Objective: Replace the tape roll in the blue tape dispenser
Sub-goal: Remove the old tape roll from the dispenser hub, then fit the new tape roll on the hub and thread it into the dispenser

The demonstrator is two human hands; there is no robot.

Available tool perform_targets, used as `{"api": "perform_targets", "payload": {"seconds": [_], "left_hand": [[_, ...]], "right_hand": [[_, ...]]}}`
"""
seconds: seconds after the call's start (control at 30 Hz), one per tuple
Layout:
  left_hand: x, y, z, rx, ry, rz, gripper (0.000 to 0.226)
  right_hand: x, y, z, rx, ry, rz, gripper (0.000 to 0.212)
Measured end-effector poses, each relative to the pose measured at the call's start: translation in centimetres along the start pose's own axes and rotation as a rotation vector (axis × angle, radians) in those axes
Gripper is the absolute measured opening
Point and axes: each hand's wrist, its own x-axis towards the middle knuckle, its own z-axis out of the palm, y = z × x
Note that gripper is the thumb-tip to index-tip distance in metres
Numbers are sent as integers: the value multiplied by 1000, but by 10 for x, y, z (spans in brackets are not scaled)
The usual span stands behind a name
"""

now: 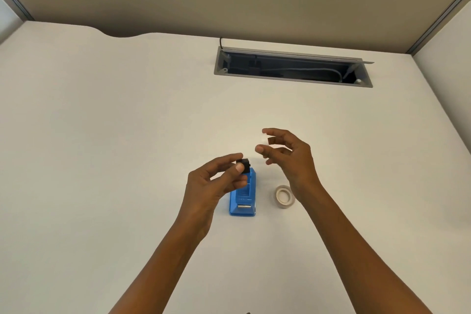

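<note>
1. Left hand (216, 181): thumb and fingertips pinched on a small black spindle (244, 166), held in the air just above the far end of the blue tape dispenser (243, 195). No tape is visible around the spindle.
2. Right hand (288, 155): raised, fingers spread and loosely curled. A faint pale shape shows between fingertips and thumb; cannot tell whether it grips anything or is bare.
3. Dispenser stands on the white table (102, 135), roughly central, nearer the near edge than the far edge with its cable tray (293, 69). Its cradle looks vacant.
4. Tape roll (284, 196) lies flat on the table just right of the dispenser, hole facing up, partly under the right wrist, not touching the dispenser.
5. Step in hand, as judged: spindle is out of the dispenser; the fresh roll is not yet mounted.
6. Next move calls for: right hand picks up the roll, the spindle goes through its core, then the pair seats in the cradle slots with the tape end fed toward the cutter.
7. Orientation: the dispenser's long axis runs near edge to far edge; the metal cutter end points to the near edge, the cradle end to the far edge.
</note>
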Motion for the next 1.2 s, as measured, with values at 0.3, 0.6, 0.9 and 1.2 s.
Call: {"api": "perform_targets", "payload": {"seconds": [0.3,0.6,0.9,1.2], "left_hand": [[7,-7,-3,68,-30,-30,35],[14,-7,-7,92,-31,-42,36],[9,-8,-3,61,-51,-42,37],[-5,-9,6,55,-65,-51,38]], "right_hand": [[58,44,20,-525,-82,-156,42],[67,48,28,-569,-159,-136,61],[3,51,-37,-641,45,60,27],[-54,70,-19,-861,55,69,45]]}}
